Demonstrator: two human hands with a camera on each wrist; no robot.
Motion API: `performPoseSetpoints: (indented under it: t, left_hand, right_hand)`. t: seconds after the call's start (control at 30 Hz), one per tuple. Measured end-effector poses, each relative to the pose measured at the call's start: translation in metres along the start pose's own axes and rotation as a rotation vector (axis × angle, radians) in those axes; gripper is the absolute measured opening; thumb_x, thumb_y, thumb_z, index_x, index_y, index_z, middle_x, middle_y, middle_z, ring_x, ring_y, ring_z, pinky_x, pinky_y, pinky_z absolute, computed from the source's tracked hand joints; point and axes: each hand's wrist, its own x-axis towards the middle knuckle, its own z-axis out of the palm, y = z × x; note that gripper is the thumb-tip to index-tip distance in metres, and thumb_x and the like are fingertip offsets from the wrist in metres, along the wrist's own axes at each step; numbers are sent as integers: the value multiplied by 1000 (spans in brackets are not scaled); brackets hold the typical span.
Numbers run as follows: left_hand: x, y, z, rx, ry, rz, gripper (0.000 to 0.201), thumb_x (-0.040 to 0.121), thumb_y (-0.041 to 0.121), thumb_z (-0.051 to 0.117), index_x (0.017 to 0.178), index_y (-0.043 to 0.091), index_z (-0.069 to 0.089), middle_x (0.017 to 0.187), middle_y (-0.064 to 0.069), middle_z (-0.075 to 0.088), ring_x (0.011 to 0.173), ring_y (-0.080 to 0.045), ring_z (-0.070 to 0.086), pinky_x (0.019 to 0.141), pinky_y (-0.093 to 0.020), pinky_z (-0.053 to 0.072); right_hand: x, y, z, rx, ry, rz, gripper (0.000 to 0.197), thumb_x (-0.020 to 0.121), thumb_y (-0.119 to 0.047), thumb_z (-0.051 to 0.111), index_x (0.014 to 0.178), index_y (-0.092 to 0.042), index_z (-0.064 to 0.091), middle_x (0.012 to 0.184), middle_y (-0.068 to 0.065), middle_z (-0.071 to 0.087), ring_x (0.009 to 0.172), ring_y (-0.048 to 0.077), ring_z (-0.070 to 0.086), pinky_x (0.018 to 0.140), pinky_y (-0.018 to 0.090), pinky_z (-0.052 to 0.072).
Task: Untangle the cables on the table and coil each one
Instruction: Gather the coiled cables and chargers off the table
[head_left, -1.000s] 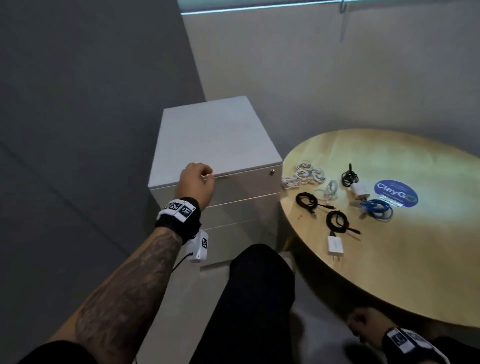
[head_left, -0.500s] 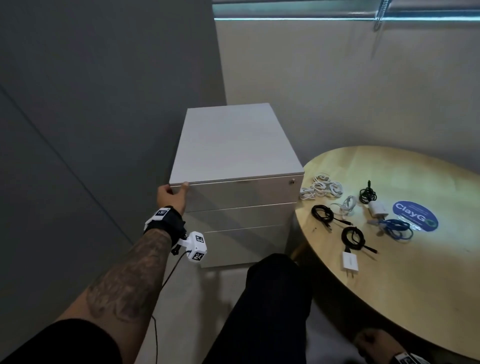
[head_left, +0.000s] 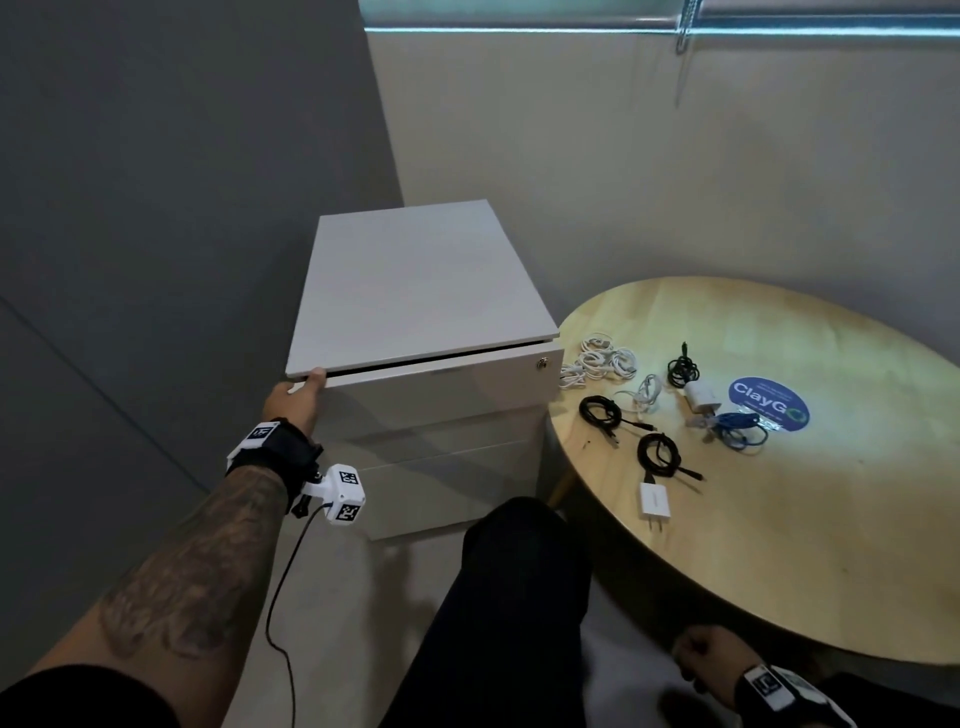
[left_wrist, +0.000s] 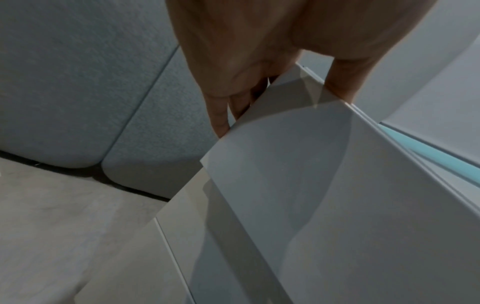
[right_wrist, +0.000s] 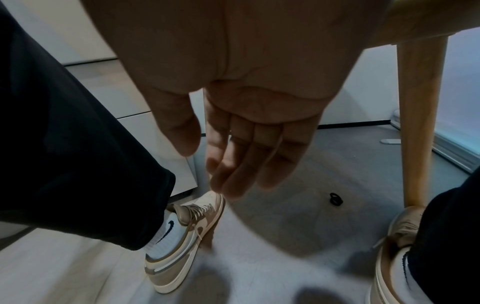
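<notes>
Top drawer (head_left: 447, 382) now slightly ajar, left hand (head_left: 295, 402) gripping its corner, right hand (right_wrist: 233, 115) hanging relaxed, empty

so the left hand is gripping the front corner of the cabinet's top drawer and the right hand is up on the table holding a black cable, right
Not quite. The left hand does grip the top drawer at its front corner, but the right hand hangs open and empty below the table, by the knee. The right wrist view shows it.

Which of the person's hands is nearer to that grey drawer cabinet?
Left. The left hand grips the front left corner of the drawer cabinet, by its top drawer. The right hand hangs open and empty below the table edge, well away.
</notes>
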Motion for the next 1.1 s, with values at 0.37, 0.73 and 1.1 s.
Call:
performPoseSetpoints:
  t: [0.37,0.73,1.1]
  left_hand:
    - [-36,5,-20,350,62,165,45,83,51,67,66,12,52,78,-12,60,84,-35,60,77,-38,48]
    - [-109,89,70,1033,-556,700,28,88,47,62,88,20,70,94,3,68,92,-20,65,75,-29,50]
    - [-189,96,57,1387,-726,820,25,81,43,67,89,20,70,86,4,69,78,-18,64,61,-24,45]
  right_hand:
    - [-2,-7,0,36,-3,-27,18,90,-22,64,72,-21,68,64,-4,68,53,1,61,58,13,45]
    - [-9,-7,-2,76,16,-29,16,93,-22,60,81,-17,70,68,-1,69,56,11,61,57,18,50]
    - [-20,8,-4,100,26,-19,19,91,-22,60,73,-18,66,60,-4,67,52,8,61,58,20,50]
